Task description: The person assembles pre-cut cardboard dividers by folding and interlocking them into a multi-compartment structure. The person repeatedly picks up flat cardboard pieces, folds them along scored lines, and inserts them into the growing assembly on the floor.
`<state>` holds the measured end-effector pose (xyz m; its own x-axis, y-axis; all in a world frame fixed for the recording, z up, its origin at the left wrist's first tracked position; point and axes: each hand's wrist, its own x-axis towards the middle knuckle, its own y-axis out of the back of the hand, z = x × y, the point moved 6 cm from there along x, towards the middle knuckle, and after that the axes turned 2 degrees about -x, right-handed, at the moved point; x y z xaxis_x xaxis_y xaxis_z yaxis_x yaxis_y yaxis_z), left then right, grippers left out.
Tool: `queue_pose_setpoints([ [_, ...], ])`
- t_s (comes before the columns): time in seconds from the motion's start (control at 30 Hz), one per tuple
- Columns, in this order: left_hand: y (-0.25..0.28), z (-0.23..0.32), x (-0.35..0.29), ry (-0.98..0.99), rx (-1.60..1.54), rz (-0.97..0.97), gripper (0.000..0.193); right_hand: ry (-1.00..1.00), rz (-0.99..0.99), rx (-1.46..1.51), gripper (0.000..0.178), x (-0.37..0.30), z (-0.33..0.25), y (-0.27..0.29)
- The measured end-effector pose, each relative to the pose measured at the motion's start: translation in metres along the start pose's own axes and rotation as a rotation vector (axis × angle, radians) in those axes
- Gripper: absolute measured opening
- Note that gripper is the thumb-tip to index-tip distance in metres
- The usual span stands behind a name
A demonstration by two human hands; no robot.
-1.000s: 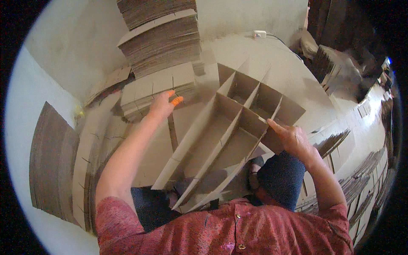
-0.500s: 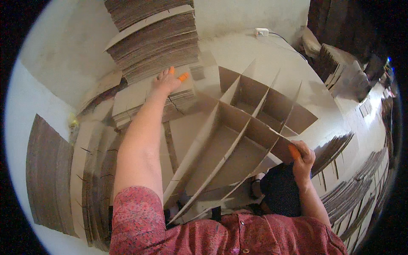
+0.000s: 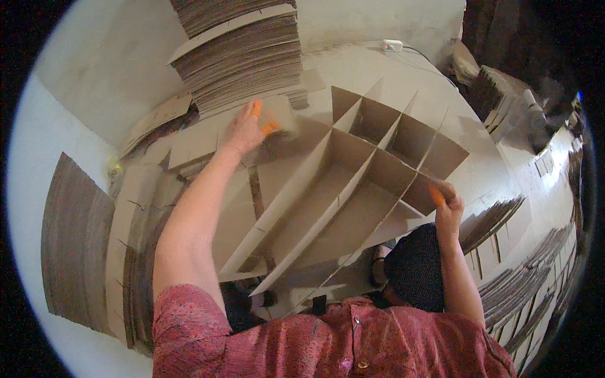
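Note:
A brown cardboard divider grid (image 3: pixel 353 154), made of crossing slotted strips, stands partly assembled in front of me. My right hand (image 3: pixel 449 211), with an orange finger cover, is closed on the right end of its near cross strip. My left hand (image 3: pixel 244 129) reaches forward over a low stack of cardboard strips (image 3: pixel 195 140), left of the grid. Its thumb and a forefinger, both in orange covers, are spread apart at the stack's top. The thumb and the stack's right end are smeared by motion, so whether a strip is lifted is hard to see.
A tall pile of cardboard sheets (image 3: pixel 242 63) rises behind the low stack. More sheets stand on edge at the left (image 3: pixel 75 246), and slotted cardboard pieces (image 3: pixel 517 283) lie at the right. A white power socket (image 3: pixel 392 45) with a cable sits at the back.
My left hand has shifted slightly nearer on the low stack, and its right end has become blurred. My right hand still holds the divider, which has swung a little.

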<state>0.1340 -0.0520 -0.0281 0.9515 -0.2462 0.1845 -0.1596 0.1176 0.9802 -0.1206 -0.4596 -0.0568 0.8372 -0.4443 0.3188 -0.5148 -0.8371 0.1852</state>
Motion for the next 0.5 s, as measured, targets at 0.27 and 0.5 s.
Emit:
queue_pose_setpoints([
  [0.27, 0.023, 0.008, -0.027, -0.010, -0.083, 0.079, 0.038, 0.021, 0.024, 0.021, 0.033, -0.001, 0.011, 0.007],
  [0.5, 0.046, -0.014, -0.040, -0.066, -0.701, 0.209, 0.027, 0.405, 0.297, -0.121, 0.046, -0.042, -0.065, 0.021],
])
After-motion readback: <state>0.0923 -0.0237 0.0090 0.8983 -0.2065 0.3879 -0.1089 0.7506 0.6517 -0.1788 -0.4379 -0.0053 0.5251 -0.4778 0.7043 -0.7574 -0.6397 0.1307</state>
